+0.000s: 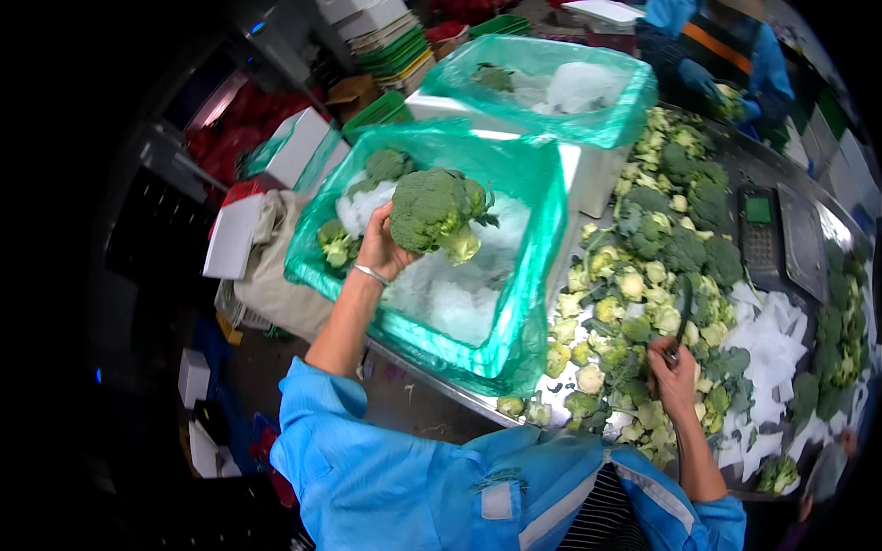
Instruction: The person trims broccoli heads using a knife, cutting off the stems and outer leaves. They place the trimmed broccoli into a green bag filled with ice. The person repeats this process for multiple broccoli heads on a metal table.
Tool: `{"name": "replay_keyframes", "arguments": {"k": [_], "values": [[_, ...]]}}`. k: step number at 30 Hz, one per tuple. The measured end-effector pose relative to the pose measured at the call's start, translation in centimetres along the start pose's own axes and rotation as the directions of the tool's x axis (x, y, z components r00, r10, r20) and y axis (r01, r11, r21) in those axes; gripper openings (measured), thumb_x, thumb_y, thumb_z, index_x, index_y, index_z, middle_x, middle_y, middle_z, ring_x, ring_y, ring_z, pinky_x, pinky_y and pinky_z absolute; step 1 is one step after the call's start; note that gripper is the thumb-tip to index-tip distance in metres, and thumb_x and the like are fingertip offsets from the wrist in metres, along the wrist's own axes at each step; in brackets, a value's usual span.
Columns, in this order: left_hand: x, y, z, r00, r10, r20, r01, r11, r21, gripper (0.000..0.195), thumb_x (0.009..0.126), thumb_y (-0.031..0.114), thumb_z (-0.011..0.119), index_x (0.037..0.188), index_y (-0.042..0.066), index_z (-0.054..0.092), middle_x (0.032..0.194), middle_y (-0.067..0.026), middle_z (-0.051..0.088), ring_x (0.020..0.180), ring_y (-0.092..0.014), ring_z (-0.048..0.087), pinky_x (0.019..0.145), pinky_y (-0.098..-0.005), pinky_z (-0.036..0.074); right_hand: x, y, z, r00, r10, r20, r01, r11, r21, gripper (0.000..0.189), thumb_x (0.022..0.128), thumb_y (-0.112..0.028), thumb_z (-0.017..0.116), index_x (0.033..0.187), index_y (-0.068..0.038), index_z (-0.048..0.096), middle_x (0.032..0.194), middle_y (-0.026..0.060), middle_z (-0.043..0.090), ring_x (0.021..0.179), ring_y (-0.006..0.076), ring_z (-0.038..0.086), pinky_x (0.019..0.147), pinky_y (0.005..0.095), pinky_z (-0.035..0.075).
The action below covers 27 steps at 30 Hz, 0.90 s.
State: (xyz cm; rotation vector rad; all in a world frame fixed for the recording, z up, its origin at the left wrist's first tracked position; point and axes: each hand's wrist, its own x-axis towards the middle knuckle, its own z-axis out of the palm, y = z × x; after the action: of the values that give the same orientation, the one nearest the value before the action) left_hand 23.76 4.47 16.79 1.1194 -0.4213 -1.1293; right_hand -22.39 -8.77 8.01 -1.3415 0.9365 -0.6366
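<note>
My left hand [386, 246] grips a broccoli head [434, 206] and holds it over a box lined with green plastic film [537, 275]. White crushed ice [455, 296] fills much of that box, and a few broccoli heads [389, 165] rest along its far and left sides. My right hand [674, 377] holds a knife [683, 310] with a dark curved blade, above the metal table [499, 406]. Cut broccoli stem pieces [606, 310] lie heaped beneath and around that hand. Several broccoli heads [685, 248] lie past the knife.
A second lined box [537, 124] with ice stands behind the first. On the right are a scale with a keypad [760, 231], white paper sheets [765, 344] and more broccoli [837, 337]. A gloved co-worker [723, 69] handles a vegetable across the table. Stacked crates [393, 52] stand far back.
</note>
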Motion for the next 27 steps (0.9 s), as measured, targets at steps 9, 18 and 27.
{"name": "replay_keyframes", "arguments": {"k": [9, 18, 27], "values": [[-0.8, -6.6, 17.9, 0.92, -0.199, 0.338, 0.305, 0.905, -0.296, 0.07, 0.088, 0.055, 0.039, 0.134, 0.002, 0.033, 0.125, -0.0232, 0.05, 0.096, -0.043, 0.06, 0.069, -0.0424, 0.058, 3.9, -9.0, 3.6, 0.935, -0.281, 0.217, 0.186, 0.907, 0.377, 0.065, 0.082, -0.009, 0.062, 0.137, -0.007, 0.029, 0.119, 0.0114, 0.054, 0.048, 0.0059, 0.047, 0.042, 0.0181, 0.038], [-4.6, -15.3, 24.0, 0.994, -0.038, 0.103, 0.001, 0.941, 0.337, 0.072, 0.08, 0.036, 0.064, 0.138, 0.01, 0.03, 0.129, -0.0123, 0.045, 0.117, -0.025, 0.047, 0.093, -0.0393, 0.043, 2.5, -3.8, -2.6, 0.994, -0.105, -0.013, 0.1, 0.894, 0.437, 0.047, 0.081, -0.01, 0.065, 0.12, 0.001, 0.042, 0.066, -0.0002, 0.053, 0.041, 0.0068, 0.044, 0.037, 0.0211, 0.035], [-2.3, -23.5, 26.7, 0.961, -0.167, 0.222, 0.113, 0.965, 0.238, 0.076, 0.069, 0.01, 0.073, 0.132, 0.005, 0.03, 0.117, -0.0108, 0.048, 0.104, -0.021, 0.053, 0.086, -0.0335, 0.047, -0.4, 1.5, -6.4, 0.871, -0.398, -0.288, 0.276, 0.881, -0.385, 0.056, 0.079, -0.021, 0.069, 0.125, -0.004, 0.042, 0.066, 0.0017, 0.054, 0.059, 0.0162, 0.055, 0.053, 0.0307, 0.043]]}}
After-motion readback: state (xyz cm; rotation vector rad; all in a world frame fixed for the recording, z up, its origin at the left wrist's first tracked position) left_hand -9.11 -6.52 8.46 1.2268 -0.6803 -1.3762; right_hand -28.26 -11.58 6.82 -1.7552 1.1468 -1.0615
